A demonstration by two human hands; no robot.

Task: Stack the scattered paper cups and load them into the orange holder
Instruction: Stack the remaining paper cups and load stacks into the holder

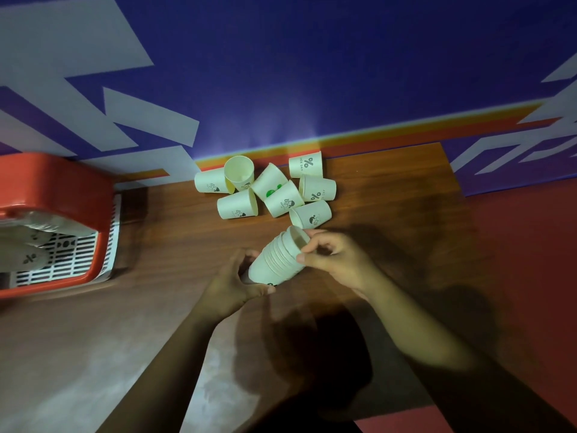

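Presently partway through the stacking. Nested stack of cups [276,260] held tilted above the tabletop [390,195], mouth end up and away, base end toward the left. Left hand [229,287] wrapped round the base end, fingers [257,290] curled and gripping. Right hand [338,260] at the mouth end, fingers [307,256] pinching the rim of the topmost cup, seemingly seating it into the rest. Yet to be gathered: roughly eight loose cups [282,198], mostly tipped on their sides, touching one another in a cluster near the back of the tabletop, the nearest just beyond the right hand. Orange holder [59,185] well apart at the far left, with some cups already inside, too blurred to count.

Likely troubles from here, offered as judgement only:
- Crushing the thin paper rim out of round through too hard a pinch, then jamming on the next cup.
- Seating the top cup crooked, leaving a loose and wobbly stack.
- Shedding the upper cups through dipping the mouth end after release by the right hand.
- Knocking the nearest loose cup while reaching, and sending it rolling toward the tabletop edge.
- Bending or spilling a long stack on the carry across to the holder, if gripped at the base alone.
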